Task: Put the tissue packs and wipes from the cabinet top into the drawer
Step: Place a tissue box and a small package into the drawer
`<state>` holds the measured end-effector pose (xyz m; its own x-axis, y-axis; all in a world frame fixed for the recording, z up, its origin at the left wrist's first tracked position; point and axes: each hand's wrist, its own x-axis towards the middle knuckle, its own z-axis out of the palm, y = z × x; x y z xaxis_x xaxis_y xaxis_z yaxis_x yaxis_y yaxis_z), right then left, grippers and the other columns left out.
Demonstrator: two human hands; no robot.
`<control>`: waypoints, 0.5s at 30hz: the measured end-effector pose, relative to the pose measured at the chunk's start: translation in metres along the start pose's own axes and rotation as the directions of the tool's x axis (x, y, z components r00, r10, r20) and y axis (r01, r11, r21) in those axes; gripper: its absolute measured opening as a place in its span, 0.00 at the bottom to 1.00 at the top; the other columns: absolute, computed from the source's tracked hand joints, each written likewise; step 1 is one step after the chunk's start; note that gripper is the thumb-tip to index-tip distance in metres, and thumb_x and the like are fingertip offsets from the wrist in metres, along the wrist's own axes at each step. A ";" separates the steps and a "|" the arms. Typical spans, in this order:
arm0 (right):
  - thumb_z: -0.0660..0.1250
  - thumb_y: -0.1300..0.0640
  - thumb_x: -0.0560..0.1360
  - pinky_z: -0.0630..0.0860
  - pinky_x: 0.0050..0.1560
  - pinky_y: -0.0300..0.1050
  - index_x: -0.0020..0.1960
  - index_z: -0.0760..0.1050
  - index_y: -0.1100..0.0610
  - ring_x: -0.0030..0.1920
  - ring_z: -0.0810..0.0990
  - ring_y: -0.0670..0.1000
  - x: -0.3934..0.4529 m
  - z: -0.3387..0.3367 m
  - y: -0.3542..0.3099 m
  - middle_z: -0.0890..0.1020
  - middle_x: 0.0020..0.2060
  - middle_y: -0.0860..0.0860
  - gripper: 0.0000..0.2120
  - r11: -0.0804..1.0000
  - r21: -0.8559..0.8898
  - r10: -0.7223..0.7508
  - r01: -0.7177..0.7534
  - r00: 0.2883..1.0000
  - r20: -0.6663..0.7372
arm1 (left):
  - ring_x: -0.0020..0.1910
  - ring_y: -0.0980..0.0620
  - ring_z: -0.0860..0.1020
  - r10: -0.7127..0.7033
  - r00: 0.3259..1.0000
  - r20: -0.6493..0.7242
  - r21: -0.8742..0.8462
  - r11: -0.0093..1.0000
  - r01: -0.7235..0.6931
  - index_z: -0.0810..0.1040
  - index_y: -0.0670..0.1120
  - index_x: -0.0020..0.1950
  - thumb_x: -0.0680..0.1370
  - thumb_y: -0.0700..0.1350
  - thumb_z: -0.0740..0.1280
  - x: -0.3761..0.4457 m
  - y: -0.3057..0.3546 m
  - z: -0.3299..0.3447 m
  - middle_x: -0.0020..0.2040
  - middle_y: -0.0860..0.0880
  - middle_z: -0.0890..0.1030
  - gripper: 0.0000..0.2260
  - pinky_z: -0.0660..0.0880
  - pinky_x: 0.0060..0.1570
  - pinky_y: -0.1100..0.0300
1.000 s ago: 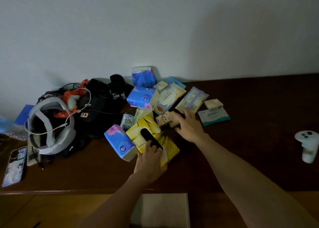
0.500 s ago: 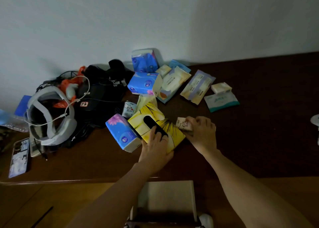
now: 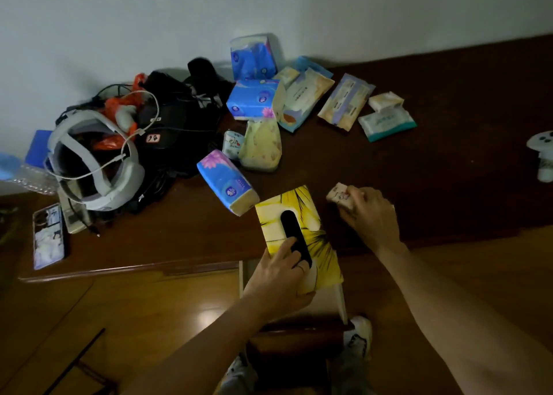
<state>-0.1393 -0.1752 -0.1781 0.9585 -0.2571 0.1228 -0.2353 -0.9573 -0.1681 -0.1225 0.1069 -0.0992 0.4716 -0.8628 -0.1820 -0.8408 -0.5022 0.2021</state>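
Left hand (image 3: 282, 278) clamped on the near end of the yellow tissue box (image 3: 299, 236), fingers over the black slot, thumb side under the edge. Box hangs partly past the desk (image 3: 179, 239) lip, above the open drawer (image 3: 339, 302).

Right hand (image 3: 369, 215) closed round a small pocket tissue pack (image 3: 338, 196), held just clear of the desk surface, right of the box.

Handling, judged: box is card, light, stiff; end grip adequate, but squeezing near the slot could buckle it. Pocket pack is soft, film-wrapped, likely slick; needs a full finger wrap, not a tip pinch.

Remaining on desk, approx. mid-to-rear: blue soft packs, nearest (image 3: 227, 182); wipes pouches, one teal-edged (image 3: 387, 123). All soft, light; take across the narrow width. Headset (image 3: 92, 161) and cables at left not part of the task.
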 end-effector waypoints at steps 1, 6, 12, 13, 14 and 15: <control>0.62 0.40 0.79 0.80 0.38 0.52 0.67 0.69 0.56 0.50 0.81 0.59 -0.007 -0.004 -0.004 0.79 0.55 0.59 0.25 0.999 0.046 0.016 -0.017 1.000 0.007 | 0.73 0.44 0.65 0.035 0.999 0.002 0.013 0.999 -0.035 0.77 0.50 0.56 0.71 0.67 0.64 -0.013 0.003 0.005 0.57 0.50 0.78 0.24 0.76 0.53 0.41; 0.65 0.41 0.79 0.80 0.38 0.41 0.67 0.69 0.54 0.47 0.83 0.48 -0.053 -0.012 -0.054 0.82 0.54 0.51 0.23 0.828 0.471 0.320 -0.305 0.946 0.051 | 0.73 0.42 0.65 0.196 0.977 0.082 0.027 0.980 -0.199 0.78 0.49 0.56 0.72 0.63 0.61 -0.084 0.014 0.044 0.55 0.50 0.79 0.22 0.71 0.61 0.35; 0.63 0.36 0.77 0.80 0.38 0.36 0.66 0.67 0.54 0.47 0.85 0.48 -0.092 0.015 -0.106 0.81 0.51 0.48 0.27 0.528 0.747 0.466 -0.404 0.873 0.143 | 0.71 0.44 0.71 0.130 0.930 0.344 -0.050 0.992 -0.120 0.79 0.51 0.55 0.67 0.66 0.65 -0.142 0.006 0.106 0.55 0.51 0.80 0.24 0.77 0.56 0.41; 0.64 0.37 0.78 0.80 0.38 0.35 0.66 0.67 0.55 0.47 0.84 0.47 -0.093 0.020 -0.106 0.82 0.52 0.49 0.26 0.543 0.747 0.453 -0.384 0.883 0.124 | 0.72 0.44 0.70 0.079 0.918 0.388 -0.073 0.996 -0.054 0.80 0.50 0.57 0.68 0.65 0.67 -0.147 0.005 0.117 0.57 0.50 0.80 0.25 0.77 0.57 0.41; 0.64 0.39 0.79 0.80 0.39 0.34 0.66 0.67 0.55 0.47 0.84 0.44 -0.095 0.024 -0.105 0.82 0.53 0.49 0.24 0.575 0.734 0.441 -0.362 0.892 0.095 | 0.73 0.44 0.69 0.023 0.903 0.428 -0.084 0.996 0.015 0.80 0.50 0.58 0.69 0.65 0.67 -0.150 0.003 0.127 0.59 0.49 0.80 0.25 0.76 0.58 0.41; 0.64 0.40 0.80 0.78 0.39 0.32 0.65 0.67 0.55 0.47 0.83 0.41 -0.098 0.028 -0.102 0.82 0.53 0.48 0.23 0.617 0.708 0.433 -0.343 0.899 0.058 | 0.72 0.44 0.71 -0.024 0.897 0.442 -0.081 0.994 0.067 0.81 0.49 0.57 0.68 0.64 0.68 -0.152 0.001 0.140 0.58 0.49 0.81 0.25 0.76 0.58 0.41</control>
<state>-0.2047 -0.0482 -0.2007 0.7697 -0.6382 -0.0192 -0.3600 -0.4090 -0.8385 -0.2326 0.2457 -0.2057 0.3254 -0.7361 -0.5935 -0.7831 -0.5616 0.2670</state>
